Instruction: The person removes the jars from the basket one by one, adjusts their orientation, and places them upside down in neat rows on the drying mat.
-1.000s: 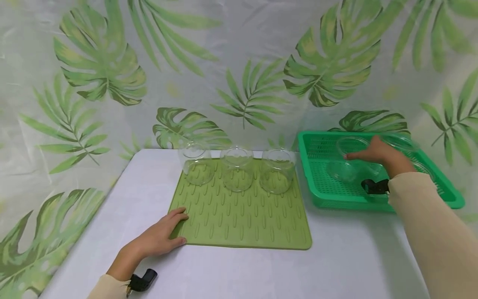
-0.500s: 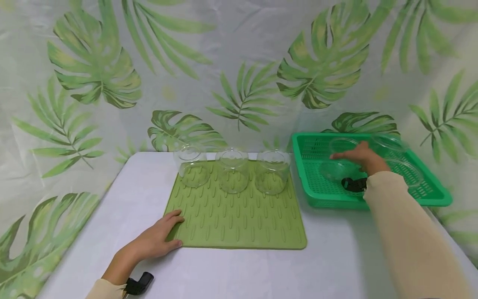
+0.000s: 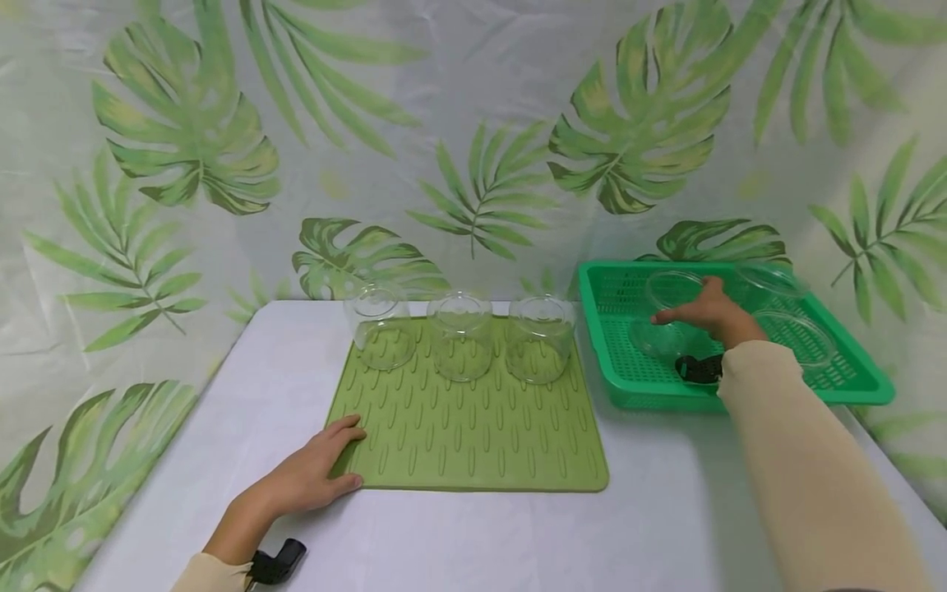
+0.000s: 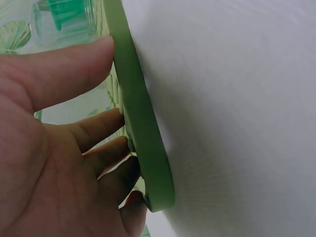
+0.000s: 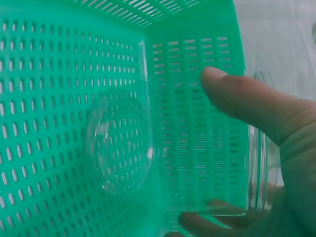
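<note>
In the head view my left hand (image 3: 311, 477) rests at the front left corner of a green ribbed mat (image 3: 473, 436). Its thumb touches the mat's front edge and the fingers lie on its left side; the left wrist view shows the mat's thick rim (image 4: 140, 118) close up. Over at the right, my right hand (image 3: 703, 314) is inside a green perforated basket (image 3: 614, 370). Thumb on one side and fingers on the other, it holds a clear glass jar (image 3: 658, 337) near its rim. Through the glass, the right wrist view shows some fingertips (image 5: 195, 222).
Three more clear glass jars, left (image 3: 385, 329), middle (image 3: 460, 337) and right (image 3: 540, 341), stand in a row along the mat's back. Further clear glassware (image 3: 799, 339) sits on the basket's right side. A leaf-print cloth (image 3: 473, 164) hangs behind the white table (image 3: 481, 543).
My right hand has shifted left within the basket, and the glass jar with it. The left hand stays on the mat. The head view has turned slightly.
</note>
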Demonstrator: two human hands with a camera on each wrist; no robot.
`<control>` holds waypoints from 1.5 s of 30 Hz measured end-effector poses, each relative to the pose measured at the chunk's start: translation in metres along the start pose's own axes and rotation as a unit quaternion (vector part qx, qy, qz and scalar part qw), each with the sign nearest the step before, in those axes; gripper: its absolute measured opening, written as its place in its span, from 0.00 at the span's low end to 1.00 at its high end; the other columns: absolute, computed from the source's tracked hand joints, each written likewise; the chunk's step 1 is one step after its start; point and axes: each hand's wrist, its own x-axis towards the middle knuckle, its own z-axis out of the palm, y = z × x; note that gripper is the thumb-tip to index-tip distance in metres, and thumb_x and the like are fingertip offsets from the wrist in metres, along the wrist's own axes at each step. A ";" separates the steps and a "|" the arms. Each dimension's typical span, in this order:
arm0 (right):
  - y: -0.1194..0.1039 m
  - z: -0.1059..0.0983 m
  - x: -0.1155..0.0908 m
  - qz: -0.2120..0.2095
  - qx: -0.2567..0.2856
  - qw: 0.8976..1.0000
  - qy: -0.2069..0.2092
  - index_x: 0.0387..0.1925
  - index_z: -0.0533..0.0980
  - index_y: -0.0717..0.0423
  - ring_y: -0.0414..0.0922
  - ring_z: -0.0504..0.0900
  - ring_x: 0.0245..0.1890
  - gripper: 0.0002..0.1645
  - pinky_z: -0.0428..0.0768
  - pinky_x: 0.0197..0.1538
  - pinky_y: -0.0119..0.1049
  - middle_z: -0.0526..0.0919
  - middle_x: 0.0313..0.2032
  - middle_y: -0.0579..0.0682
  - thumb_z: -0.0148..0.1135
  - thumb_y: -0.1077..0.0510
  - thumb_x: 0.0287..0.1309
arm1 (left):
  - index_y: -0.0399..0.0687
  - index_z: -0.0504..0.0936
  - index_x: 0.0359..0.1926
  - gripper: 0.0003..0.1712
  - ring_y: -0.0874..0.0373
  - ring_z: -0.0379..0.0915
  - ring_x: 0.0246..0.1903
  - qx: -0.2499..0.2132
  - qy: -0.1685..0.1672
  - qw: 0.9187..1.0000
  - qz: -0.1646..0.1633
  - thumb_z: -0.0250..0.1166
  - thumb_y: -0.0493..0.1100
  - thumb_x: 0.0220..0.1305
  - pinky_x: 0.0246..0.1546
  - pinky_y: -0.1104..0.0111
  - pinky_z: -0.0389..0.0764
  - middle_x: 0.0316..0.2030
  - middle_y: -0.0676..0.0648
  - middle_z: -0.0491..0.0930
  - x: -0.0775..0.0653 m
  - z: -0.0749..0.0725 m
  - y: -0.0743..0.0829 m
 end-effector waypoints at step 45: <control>-0.052 -0.008 -0.079 -0.182 -0.030 0.964 0.192 0.79 0.31 0.43 0.71 0.57 0.71 0.73 0.66 0.57 0.73 0.43 0.78 0.63 0.74 0.37 0.50 | 0.40 0.70 0.68 0.35 0.33 0.57 0.72 0.011 -0.001 1.000 0.017 0.67 0.49 0.63 0.67 0.40 0.66 0.74 0.36 0.59 -0.001 -0.004 -0.006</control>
